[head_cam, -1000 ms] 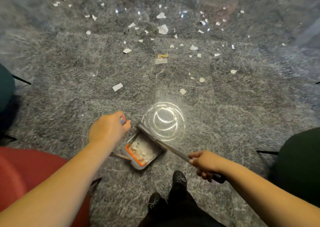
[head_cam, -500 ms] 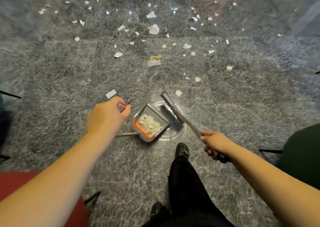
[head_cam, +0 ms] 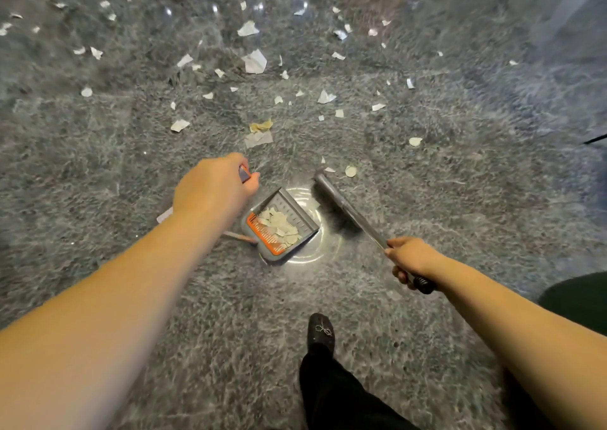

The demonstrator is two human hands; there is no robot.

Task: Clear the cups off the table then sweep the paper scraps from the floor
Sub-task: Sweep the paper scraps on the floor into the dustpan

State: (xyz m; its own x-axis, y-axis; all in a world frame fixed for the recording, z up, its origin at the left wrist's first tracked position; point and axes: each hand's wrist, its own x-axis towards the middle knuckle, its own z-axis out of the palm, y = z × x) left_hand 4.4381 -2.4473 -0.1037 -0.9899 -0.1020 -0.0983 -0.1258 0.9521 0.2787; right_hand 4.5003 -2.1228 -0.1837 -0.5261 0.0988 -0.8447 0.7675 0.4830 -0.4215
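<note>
- Nearest us, our right hand (head_cam: 410, 258) is wrapped around the broom (head_cam: 348, 209) handle; our left hand (head_cam: 213, 189) grips the dustpan (head_cam: 282, 226) handle.
- If we tilt the loaded dustpan, the collected scraps could spill out.
- Farther off, paper scraps (head_cam: 254, 61) lie scattered across the glossy grey floor (head_cam: 460, 199); a hard stroke could scatter them.
</note>
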